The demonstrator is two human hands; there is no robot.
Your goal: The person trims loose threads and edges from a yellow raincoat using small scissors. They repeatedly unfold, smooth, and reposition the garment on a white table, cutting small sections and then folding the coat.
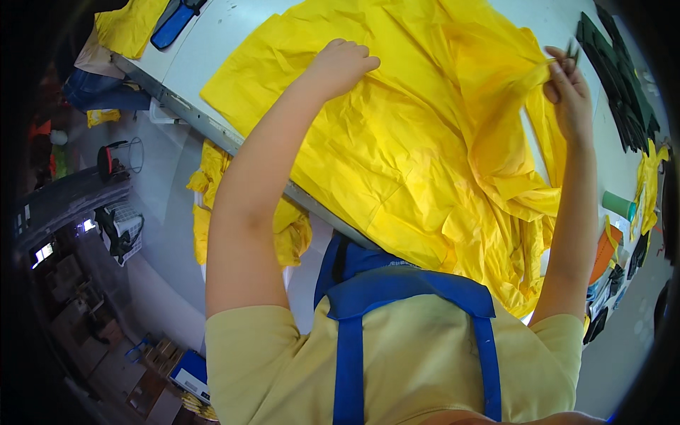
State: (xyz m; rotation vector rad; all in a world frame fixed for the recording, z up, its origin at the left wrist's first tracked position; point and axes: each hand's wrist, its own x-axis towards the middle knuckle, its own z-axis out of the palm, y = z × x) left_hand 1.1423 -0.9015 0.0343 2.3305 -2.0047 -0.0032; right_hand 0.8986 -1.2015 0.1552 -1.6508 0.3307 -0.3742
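Note:
A large sheet of yellow fabric (397,156), thin and creased, spreads over the table and hangs past its near edge. My left hand (343,67) is closed just above the fabric's upper part; its curled fingers hide whatever is in them. At the far right, my right hand (569,88) pinches a raised, gathered edge of the same fabric, pulling it into a fold. A small dark tool (572,53), blurred, sticks up by the right fingertips; its kind is unclear.
The white table (219,53) has a metal edge on the left. Dark flat pieces (616,78) lie at the right, with a green thread spool (619,205) nearer. A blue-handled item (173,27) lies at the upper left. More yellow fabric (209,173) hangs below the table.

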